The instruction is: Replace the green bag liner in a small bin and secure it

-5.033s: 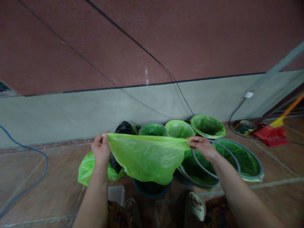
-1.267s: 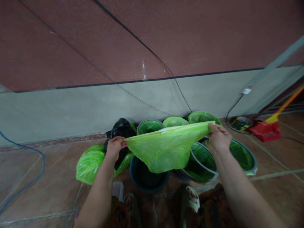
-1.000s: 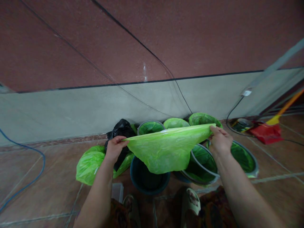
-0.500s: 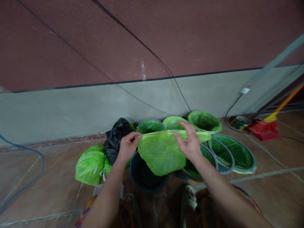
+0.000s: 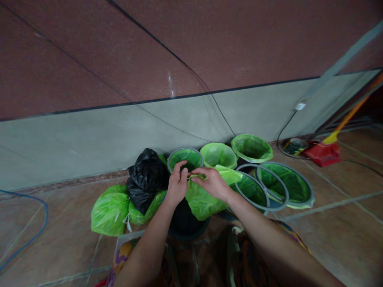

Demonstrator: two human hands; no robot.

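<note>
A thin light-green plastic bag (image 5: 203,202) hangs between my hands, its upper edge bunched and its body drooping. My right hand (image 5: 213,182) pinches that upper edge near its left end. Close beside it, my left hand (image 5: 178,185) has thumb and fingers together at the same corner of the bag. Below the bag stands a dark bin (image 5: 188,227), its mouth partly covered by the bag and my left forearm. Just behind my hands is a grey-rimmed bin (image 5: 170,161) lined with green plastic.
Several green-lined bins, including one by the wall (image 5: 253,137), and a loose grey ring (image 5: 285,187) lie to the right. A black bag (image 5: 148,171) and a full green bag (image 5: 109,213) sit left. A red dustpan (image 5: 323,153) and blue hose (image 5: 44,211) flank them.
My hands have come together at the bag's left end; before, they held its edge stretched wide. The right hand moved left, and the bag now hangs more bunched.
</note>
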